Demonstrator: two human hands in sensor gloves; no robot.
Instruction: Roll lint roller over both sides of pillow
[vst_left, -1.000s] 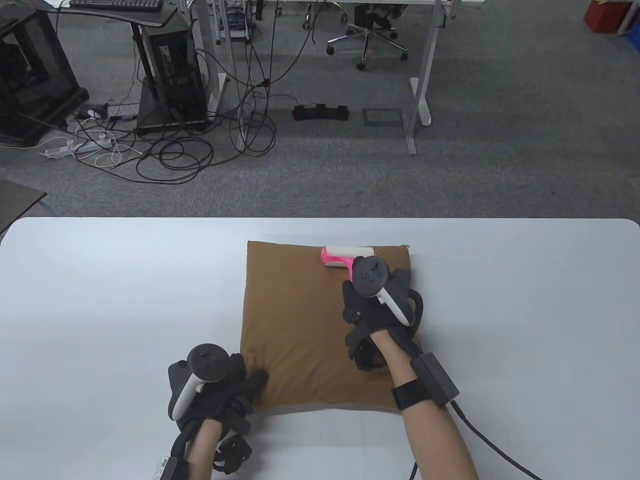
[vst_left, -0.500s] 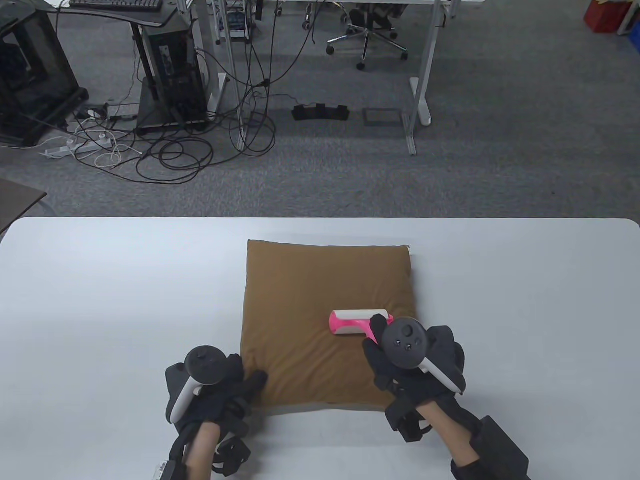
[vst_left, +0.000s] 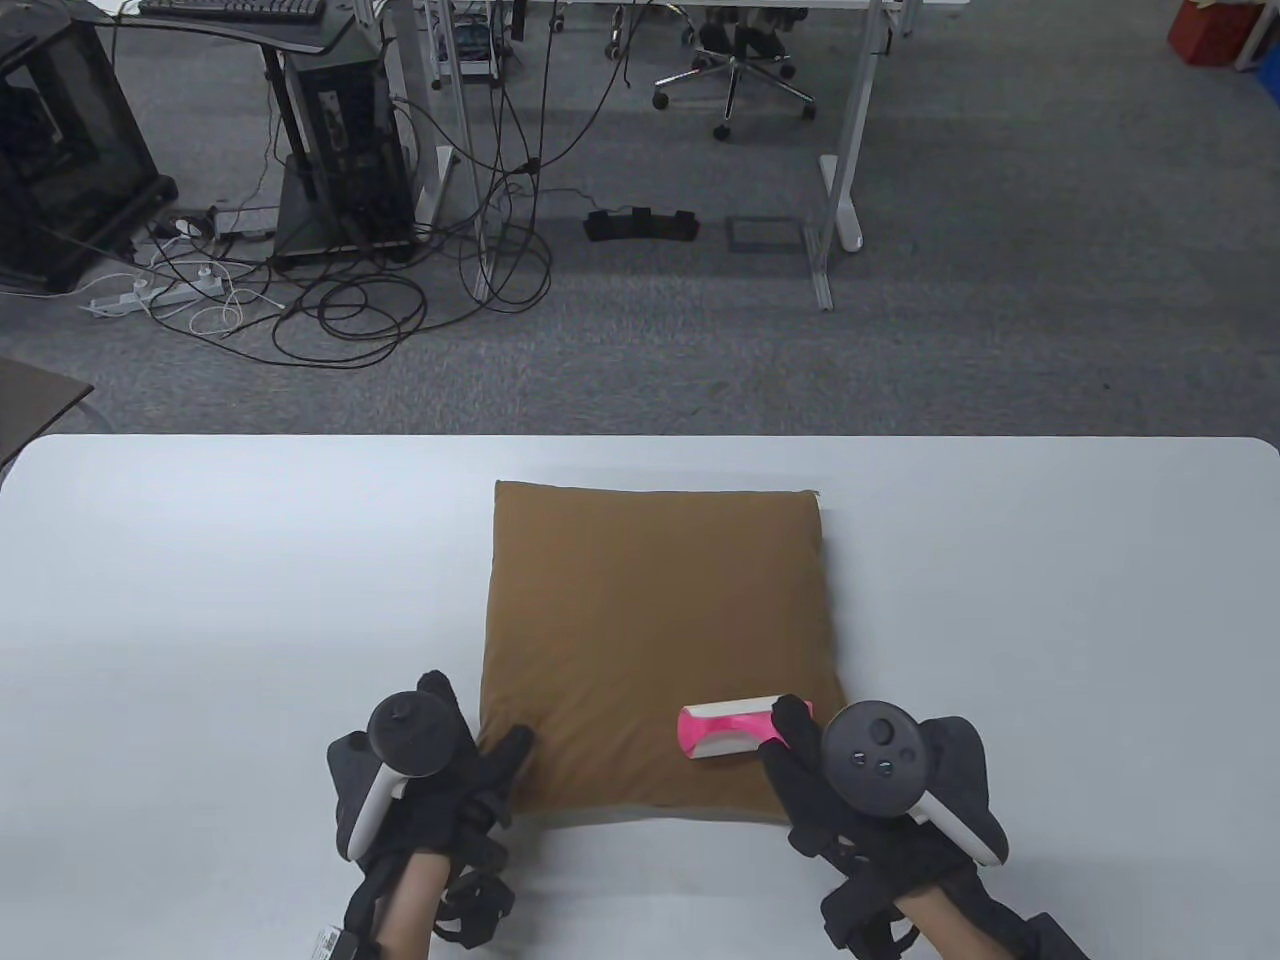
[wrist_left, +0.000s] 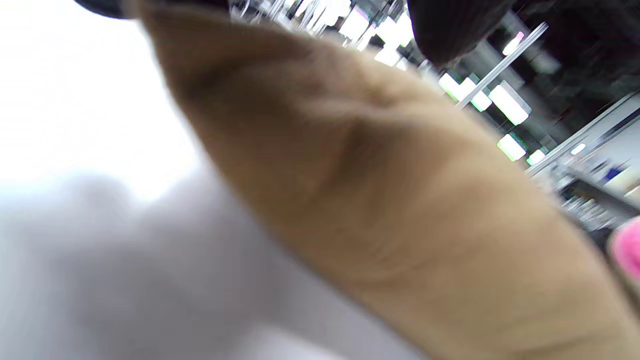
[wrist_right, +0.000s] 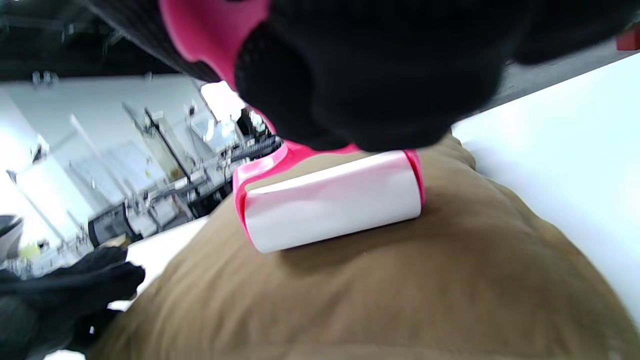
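A brown pillow (vst_left: 650, 610) lies flat on the white table (vst_left: 200, 560). My right hand (vst_left: 860, 790) grips the pink handle of a lint roller (vst_left: 730, 728), whose white roll rests on the pillow near its front right corner. The right wrist view shows the roll (wrist_right: 332, 205) on the brown fabric (wrist_right: 375, 290). My left hand (vst_left: 440, 770) rests on the pillow's front left corner, fingers on the fabric. The left wrist view shows the pillow's edge (wrist_left: 380, 200) close up and blurred.
The table's far edge (vst_left: 640, 437) borders a carpeted floor with cables (vst_left: 350, 300), a computer tower (vst_left: 340, 130), desk legs and an office chair (vst_left: 735, 70). Bare table surface lies to the left and right of the pillow.
My right hand has drawn the lint roller from the pillow's far edge toward me, down to its front right corner. My left hand has stayed on the front left corner.
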